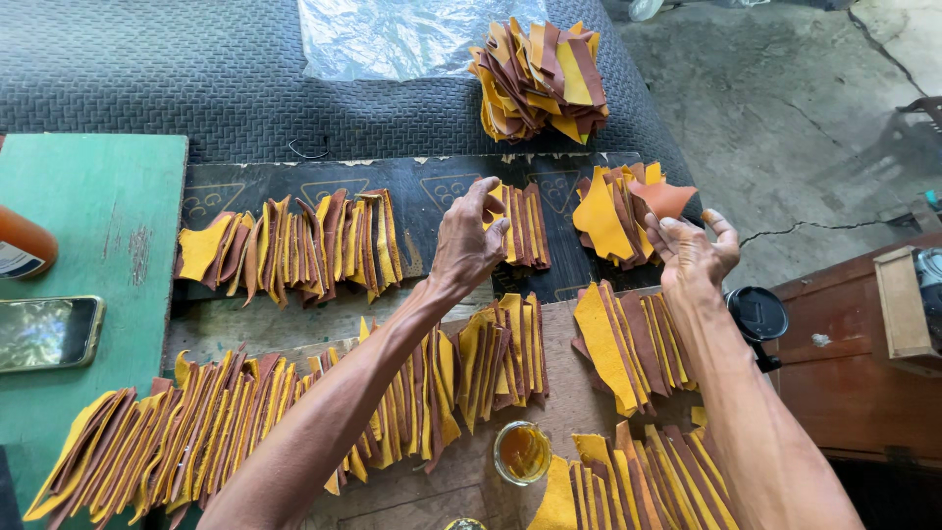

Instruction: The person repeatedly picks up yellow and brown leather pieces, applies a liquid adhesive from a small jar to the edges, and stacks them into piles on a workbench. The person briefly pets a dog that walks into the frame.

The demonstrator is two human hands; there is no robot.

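The left hand point(469, 240) is up over the middle of the tabletop point(461, 486). Its fingers are curled and they pinch the top end of a small row of leather pieces point(522, 226), yellow on one side and brown on the other. That row lies on a dark board point(432, 191) at the back of the tabletop.

The right hand point(692, 250) is near the right edge of the dark board. Its fingers are closed on an orange-brown leather piece point(665, 197), held up just over a fanned pile point(610, 214) of the same pieces. The two hands are apart, with a bare bit of dark board between them.

Long rows of leather pieces point(294, 245) fill the left part of the board, and more rows point(196, 432) cover the front of the tabletop. There is little bare room there. A small round tin of yellow glue point(522, 452) sits between the front rows, close under the arms.

At the left is a green board point(98, 196) with a phone point(47, 333) lying on it and an orange bottle point(22, 245) at its far left edge. Most of the green board is bare.

Behind the dark board is a grey mat point(196, 69) with a clear plastic sheet point(392, 34) and a heap of leather pieces point(538, 79). To the right, past the edge, is the cracked floor point(785, 98) and a black round lid point(758, 314).
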